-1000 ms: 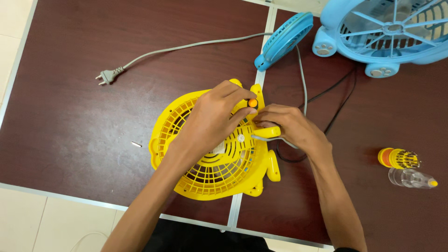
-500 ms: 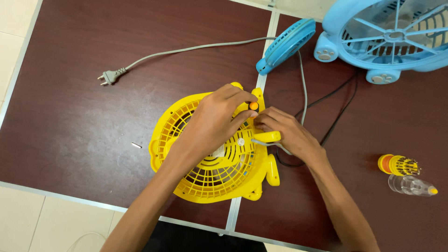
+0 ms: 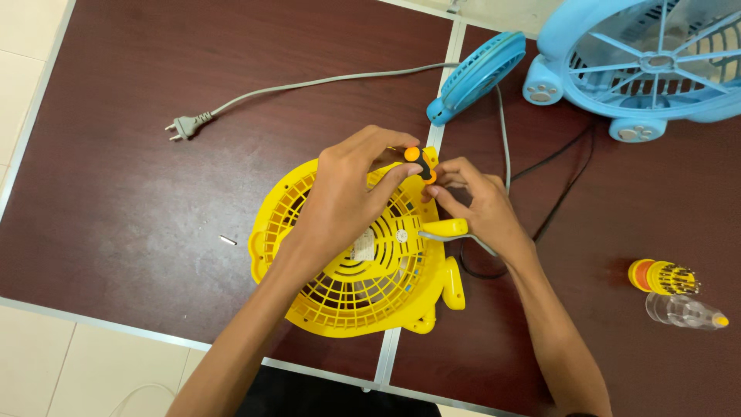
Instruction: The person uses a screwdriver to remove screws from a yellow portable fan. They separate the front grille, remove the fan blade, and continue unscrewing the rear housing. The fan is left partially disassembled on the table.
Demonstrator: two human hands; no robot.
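A round yellow fan housing with a grille lies flat on the dark brown table. My left hand rests over its upper part and pinches a small screwdriver with an orange cap and black shaft, tilted near the housing's top edge. My right hand is just to the right, its fingertips at the lower end of the screwdriver, touching the housing's top right corner. A grey cord leaves the housing under my right hand.
A grey plug lies at the upper left. A blue fan grille and a large blue fan body sit at the top right. An orange bit holder and its clear cap lie right. A small screw lies left.
My left hand has lifted and tilted the screwdriver up off the housing. My right hand's fingers moved up from the yellow tab to the tool's tip.
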